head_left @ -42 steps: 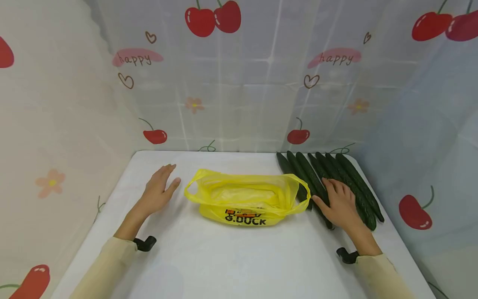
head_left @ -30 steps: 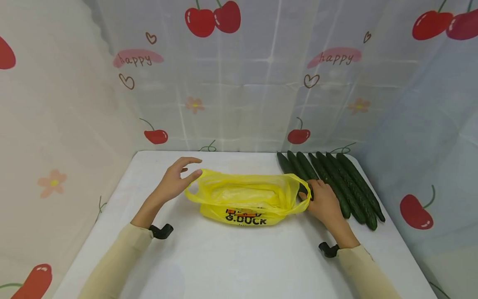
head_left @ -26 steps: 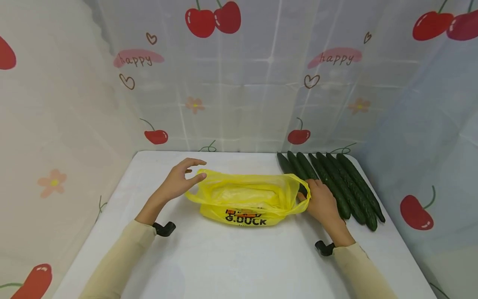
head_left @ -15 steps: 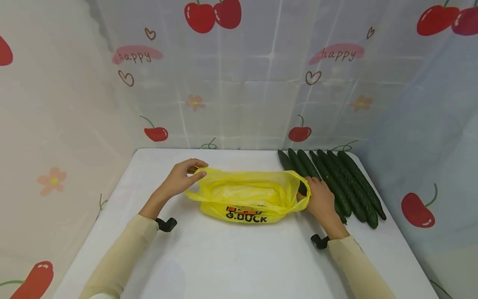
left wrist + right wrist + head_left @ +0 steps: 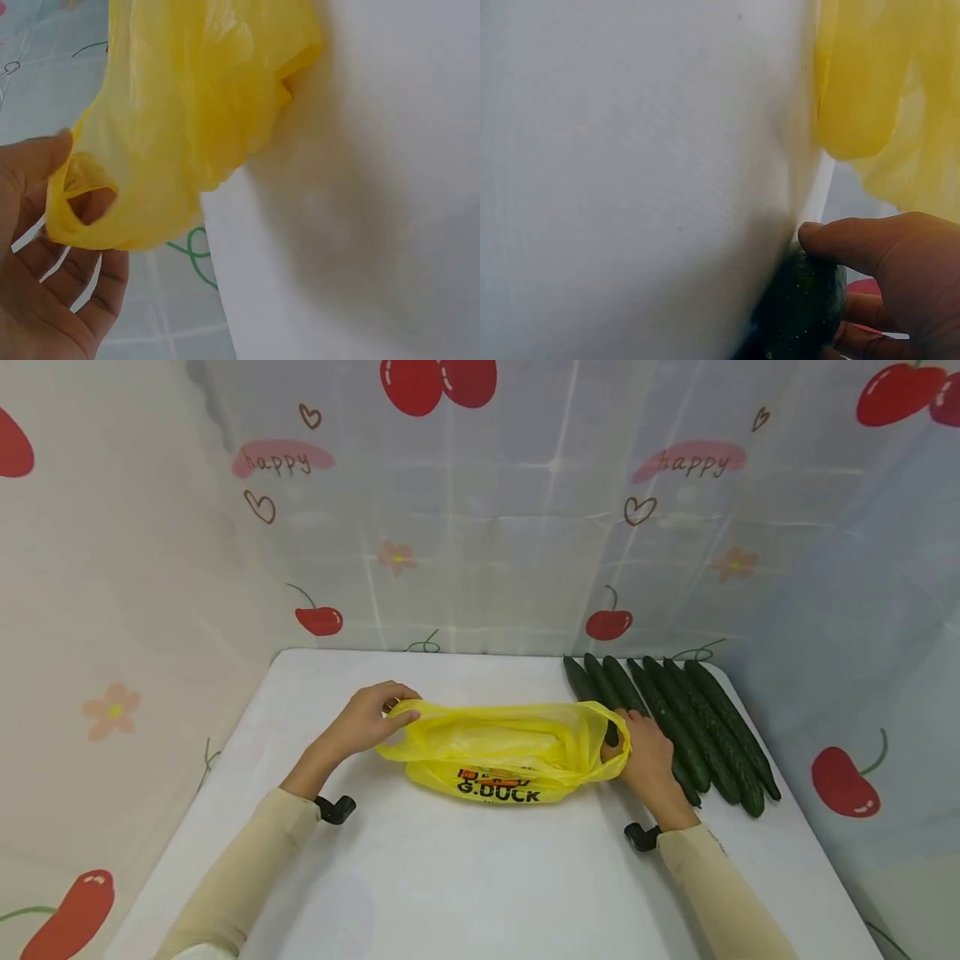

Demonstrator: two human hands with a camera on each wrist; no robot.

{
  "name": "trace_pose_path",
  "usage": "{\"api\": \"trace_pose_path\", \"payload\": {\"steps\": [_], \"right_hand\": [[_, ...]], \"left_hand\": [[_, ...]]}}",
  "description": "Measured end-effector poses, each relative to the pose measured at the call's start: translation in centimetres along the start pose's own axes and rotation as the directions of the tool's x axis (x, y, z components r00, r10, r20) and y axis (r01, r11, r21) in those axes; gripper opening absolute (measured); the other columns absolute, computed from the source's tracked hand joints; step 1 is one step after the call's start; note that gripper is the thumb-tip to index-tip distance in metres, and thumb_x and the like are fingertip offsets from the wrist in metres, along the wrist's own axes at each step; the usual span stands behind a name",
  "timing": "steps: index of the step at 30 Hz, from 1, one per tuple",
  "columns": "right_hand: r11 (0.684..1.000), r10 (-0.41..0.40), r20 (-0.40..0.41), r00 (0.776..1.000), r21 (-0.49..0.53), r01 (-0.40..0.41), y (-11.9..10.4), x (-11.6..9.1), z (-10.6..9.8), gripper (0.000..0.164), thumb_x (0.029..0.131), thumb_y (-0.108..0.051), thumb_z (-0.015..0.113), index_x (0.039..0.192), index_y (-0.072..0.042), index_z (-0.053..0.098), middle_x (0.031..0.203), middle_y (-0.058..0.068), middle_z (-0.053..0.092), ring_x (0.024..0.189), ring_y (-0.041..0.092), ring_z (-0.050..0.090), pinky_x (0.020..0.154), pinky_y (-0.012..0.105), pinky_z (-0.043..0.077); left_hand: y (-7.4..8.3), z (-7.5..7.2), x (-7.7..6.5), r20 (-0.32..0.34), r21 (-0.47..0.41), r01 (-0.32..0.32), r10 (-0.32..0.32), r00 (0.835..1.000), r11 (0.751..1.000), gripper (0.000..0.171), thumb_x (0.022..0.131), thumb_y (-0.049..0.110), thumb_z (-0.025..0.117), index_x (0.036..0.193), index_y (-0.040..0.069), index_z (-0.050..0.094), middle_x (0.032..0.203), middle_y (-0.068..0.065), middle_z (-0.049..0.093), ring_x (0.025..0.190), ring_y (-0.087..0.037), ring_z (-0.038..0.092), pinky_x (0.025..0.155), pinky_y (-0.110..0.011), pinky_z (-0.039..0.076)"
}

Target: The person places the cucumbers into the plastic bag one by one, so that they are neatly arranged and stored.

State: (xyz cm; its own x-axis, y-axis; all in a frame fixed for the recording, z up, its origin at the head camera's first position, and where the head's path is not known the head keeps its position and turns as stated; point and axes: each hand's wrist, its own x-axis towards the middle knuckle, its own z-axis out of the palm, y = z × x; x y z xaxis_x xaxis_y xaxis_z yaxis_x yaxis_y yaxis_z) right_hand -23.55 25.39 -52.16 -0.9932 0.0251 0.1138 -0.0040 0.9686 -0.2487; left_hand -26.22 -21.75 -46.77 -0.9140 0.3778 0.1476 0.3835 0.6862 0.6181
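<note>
A yellow plastic bag (image 5: 435,781) printed "G.DUCK" stands on the white table with its mouth upward and spread wide. My left hand (image 5: 365,718) holds the bag's left handle; in the left wrist view the thumb (image 5: 56,146) lies against the handle and the fingers curl behind it. Beside the right handle, my right hand (image 5: 651,764) grips a cucumber (image 5: 799,304), thumb on top near its end and fingers round its side. In the head view the bag and hand partly hide that cucumber.
Several more dark green cucumbers (image 5: 690,727) lie side by side at the back right of the white table (image 5: 450,877). Cherry-printed cloth (image 5: 487,568) hangs behind the table and along both sides.
My left hand has moved right and taken hold of the bag's handle. My right hand has moved left from atop the cucumbers to grip one beside the bag. The head view has tilted slightly downward.
</note>
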Motion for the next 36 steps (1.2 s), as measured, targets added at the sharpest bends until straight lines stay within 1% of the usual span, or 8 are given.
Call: {"api": "trace_pose_path", "payload": {"steps": [5,8,11,17,21,25,32,36], "right_hand": [[0.998,-0.028,-0.032,0.999,0.051,0.03,0.3,0.1,-0.3,0.049,0.094,-0.039,0.076,0.126,-0.001,0.067,0.112,0.023,0.071,0.097,0.045,0.07,0.08,0.067,0.057],[0.997,-0.04,-0.047,0.998,0.063,0.043,0.4,0.2,-0.4,0.048,0.094,-0.036,0.078,0.124,-0.001,0.069,0.107,0.022,0.072,0.088,0.042,0.07,0.074,0.062,0.057],[0.996,-0.04,-0.048,0.998,0.079,0.043,0.5,0.3,-0.5,0.047,0.094,-0.036,0.078,0.123,0.0,0.07,0.105,0.021,0.072,0.085,0.039,0.069,0.073,0.06,0.057],[0.99,-0.015,-0.056,0.998,0.137,0.022,0.5,0.3,-1.4,0.049,0.097,-0.032,0.075,0.13,0.004,0.068,0.118,0.028,0.069,0.099,0.049,0.071,0.085,0.067,0.058],[0.982,0.018,-0.081,0.997,0.187,-0.002,0.6,0.7,-2.0,0.051,0.099,-0.026,0.073,0.136,0.007,0.063,0.131,0.033,0.062,0.116,0.056,0.065,0.1,0.074,0.051],[0.975,0.055,-0.083,0.995,0.22,-0.036,1.0,1.1,-2.3,0.049,0.102,-0.023,0.067,0.139,0.008,0.06,0.14,0.033,0.055,0.127,0.055,0.059,0.111,0.075,0.044],[0.954,0.057,-0.144,0.988,0.301,-0.011,2.1,1.4,-2.5,0.047,0.101,-0.023,0.065,0.136,0.007,0.062,0.138,0.031,0.056,0.118,0.053,0.06,0.105,0.072,0.048],[0.953,0.056,-0.151,0.987,0.303,-0.008,2.3,1.3,-2.8,0.046,0.102,-0.025,0.063,0.136,0.006,0.063,0.135,0.029,0.056,0.116,0.05,0.06,0.104,0.071,0.05]], "left_hand": [[-0.2,0.0,0.0,-0.081,-0.025,0.002,-0.004,0.997,1.0,0.017,0.106,0.03,0.07,0.114,0.018,0.078,0.108,0.0,0.077,0.093,-0.021,0.064,0.089,-0.039,0.054],[-0.2,0.0,0.0,-0.101,-0.037,0.003,-0.007,0.995,0.999,0.015,0.106,0.03,0.07,0.111,0.018,0.078,0.105,0.0,0.076,0.091,-0.022,0.062,0.087,-0.039,0.053],[-0.2,0.0,-0.1,-0.104,-0.035,0.014,-0.017,0.994,0.999,0.015,0.106,0.031,0.069,0.111,0.019,0.078,0.104,0.0,0.076,0.091,-0.021,0.061,0.087,-0.039,0.052],[-0.2,0.2,-0.2,-0.086,-0.043,0.032,-0.036,0.996,0.999,0.018,0.106,0.032,0.069,0.113,0.017,0.077,0.106,-0.001,0.076,0.093,-0.022,0.061,0.089,-0.038,0.052],[0.0,0.2,-0.2,-0.096,-0.048,0.037,-0.042,0.994,0.998,0.016,0.106,0.03,0.069,0.112,0.018,0.077,0.106,-0.001,0.076,0.093,-0.022,0.061,0.089,-0.039,0.052],[0.0,0.3,-0.3,-0.109,-0.05,0.039,-0.045,0.993,0.998,0.016,0.106,0.031,0.069,0.112,0.019,0.077,0.108,-0.001,0.077,0.094,-0.022,0.062,0.091,-0.04,0.052],[-0.1,0.4,-0.1,-0.111,-0.064,0.03,-0.037,0.993,0.997,0.018,0.107,0.034,0.068,0.113,0.019,0.077,0.109,-0.001,0.077,0.096,-0.022,0.063,0.093,-0.042,0.054],[-0.1,0.3,-0.1,-0.113,-0.065,0.032,-0.039,0.993,0.997,0.017,0.106,0.033,0.069,0.112,0.02,0.077,0.107,-0.001,0.076,0.094,-0.022,0.062,0.091,-0.042,0.053]]}}
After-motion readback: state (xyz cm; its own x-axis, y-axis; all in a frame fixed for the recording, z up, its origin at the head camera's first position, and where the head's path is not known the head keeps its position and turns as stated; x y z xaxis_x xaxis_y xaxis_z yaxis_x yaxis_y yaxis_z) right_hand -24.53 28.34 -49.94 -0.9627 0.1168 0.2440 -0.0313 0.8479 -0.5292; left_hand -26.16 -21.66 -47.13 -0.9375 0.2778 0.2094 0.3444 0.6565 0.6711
